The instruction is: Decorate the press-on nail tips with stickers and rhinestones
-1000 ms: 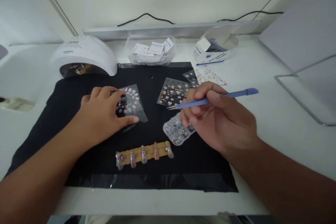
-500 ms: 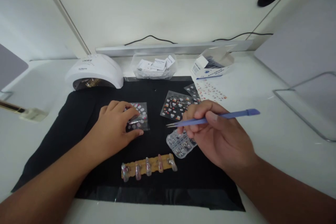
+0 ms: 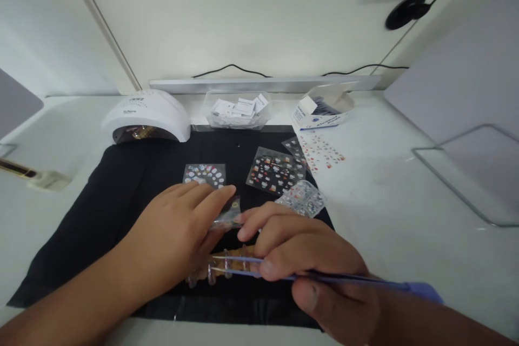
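Observation:
My left hand [image 3: 182, 227] holds a small clear plastic packet [image 3: 227, 220] with a round gold bit near its top right corner. At the packet's right edge are the fingertips of my right hand [image 3: 308, 254], which grips blue tweezers [image 3: 348, 277] with the tips apart and pointing left. Beneath both hands lies a tan strip [image 3: 235, 254] carrying several glittery false nails [image 3: 227, 265], partly covered by my fingers. A sticker sheet [image 3: 213, 173] with white shapes sits just beyond my left hand. Beyond my right hand rests a clear compartment box of small gems [image 3: 304, 199].
More sticker sheets [image 3: 275, 170] lie on the black mat [image 3: 121, 189]. Along the back stand a white nail lamp [image 3: 148, 111], a clear tub of packets [image 3: 237, 111] and an open alcohol pad box [image 3: 322, 111]. A bottle brush [image 3: 48, 179] is at the left, a wire stand [image 3: 450, 186] at the right.
My left hand has drawn the clear packet off the sticker sheet towards me. The right hand with the tweezers has come down and left to the packet, uncovering more of the gem box.

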Action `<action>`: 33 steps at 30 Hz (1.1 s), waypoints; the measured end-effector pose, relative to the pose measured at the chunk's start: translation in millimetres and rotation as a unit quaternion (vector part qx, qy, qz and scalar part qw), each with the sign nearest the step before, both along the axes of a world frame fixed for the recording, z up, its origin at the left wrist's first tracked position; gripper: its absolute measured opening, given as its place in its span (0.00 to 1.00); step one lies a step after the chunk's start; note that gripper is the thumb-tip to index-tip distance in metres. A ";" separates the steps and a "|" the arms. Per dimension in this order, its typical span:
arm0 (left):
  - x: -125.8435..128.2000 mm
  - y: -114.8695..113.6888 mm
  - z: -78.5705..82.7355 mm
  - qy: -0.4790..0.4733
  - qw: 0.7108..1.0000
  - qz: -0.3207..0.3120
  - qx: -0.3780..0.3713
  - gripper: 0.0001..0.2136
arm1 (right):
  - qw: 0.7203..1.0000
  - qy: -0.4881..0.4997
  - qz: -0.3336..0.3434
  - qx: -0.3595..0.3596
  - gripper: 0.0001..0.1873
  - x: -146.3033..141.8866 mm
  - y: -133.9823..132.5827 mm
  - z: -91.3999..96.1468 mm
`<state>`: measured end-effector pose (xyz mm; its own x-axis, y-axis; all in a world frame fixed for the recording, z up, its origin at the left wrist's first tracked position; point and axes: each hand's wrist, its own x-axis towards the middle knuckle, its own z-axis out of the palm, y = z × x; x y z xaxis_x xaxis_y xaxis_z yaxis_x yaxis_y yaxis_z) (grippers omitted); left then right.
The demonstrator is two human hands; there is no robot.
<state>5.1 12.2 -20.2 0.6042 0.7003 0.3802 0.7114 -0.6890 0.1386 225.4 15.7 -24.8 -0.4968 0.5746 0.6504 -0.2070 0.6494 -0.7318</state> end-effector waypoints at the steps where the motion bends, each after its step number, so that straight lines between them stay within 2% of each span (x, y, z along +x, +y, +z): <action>1: 0.5 -1.0 0.4 0.007 1.000 -0.003 0.008 0.20 | 1.000 -0.002 -0.002 0.010 0.13 -0.3 -0.8 -0.1; 7: 1.6 -4.4 7.7 0.042 0.999 -0.016 0.025 0.25 | 0.995 -0.043 0.037 0.079 0.14 5.0 -4.4 6.5; 9: -0.5 -5.3 9.1 0.005 0.999 -0.032 -0.010 0.27 | 0.995 -0.047 0.034 0.079 0.15 6.1 -5.5 6.5; 11: -3.9 -6.8 9.0 -0.082 0.993 -0.036 -0.072 0.27 | 0.997 -0.025 0.011 0.065 0.16 5.8 -6.2 3.8; 13: -7.4 -8.4 8.0 -0.186 0.973 -0.027 -0.135 0.26 | 0.998 0.021 -0.023 0.055 0.16 4.6 -6.5 -0.6; 16: -9.7 -10.1 7.0 -0.309 0.927 -0.035 -0.207 0.22 | 0.995 0.071 -0.047 0.043 0.16 3.0 -6.8 -6.2; 19: -8.3 -11.2 8.0 -0.357 0.896 -0.055 -0.259 0.20 | 0.996 0.068 -0.048 0.026 0.16 3.4 -7.9 -7.0; 22: -6.3 -12.3 10.2 -0.383 0.880 -0.042 -0.277 0.17 | 0.997 0.058 -0.045 0.021 0.15 5.0 -9.7 -4.4; 25: -6.4 -12.4 11.1 -0.385 0.884 -0.025 -0.265 0.15 | 0.998 0.047 -0.036 0.020 0.16 6.0 -11.0 -2.2; 30: -6.6 -11.3 7.9 -0.327 0.914 -0.032 -0.237 0.17 | 0.997 0.070 -0.040 0.019 0.16 4.0 -11.6 -1.2; 33: -2.9 -11.7 7.4 -0.347 0.908 -0.026 -0.235 0.17 | 0.997 0.070 -0.044 0.012 0.16 2.0 -12.4 -0.7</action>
